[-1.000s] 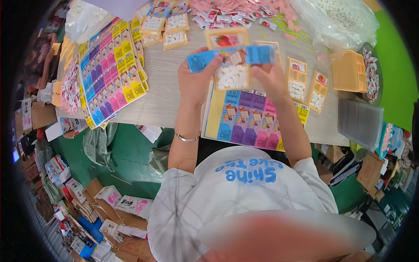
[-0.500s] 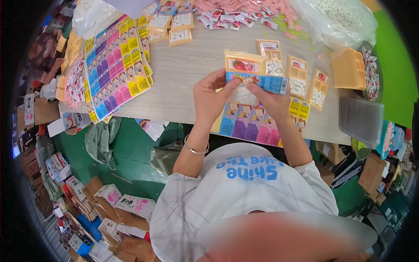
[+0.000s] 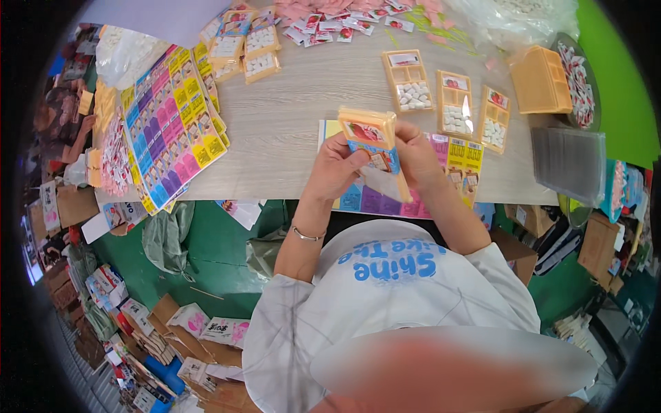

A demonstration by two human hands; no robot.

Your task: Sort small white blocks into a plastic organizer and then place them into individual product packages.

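Left hand grips a tilted yellow compartment tray; right hand bends against its right edge.
The left thumb lies across the blue label, fingers curled behind; whether the right fingers pinch I cannot tell. Both forearms angle inward, holding the tray above the colorful label sheet, well left of 3 filled trays.

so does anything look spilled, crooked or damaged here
Nothing looks clearly damaged or spilled. The oddest bit is the stack of printed sheets at left: its edges don't line up. The small packets on the far side of the table lie scattered, and the held pack is tilted.
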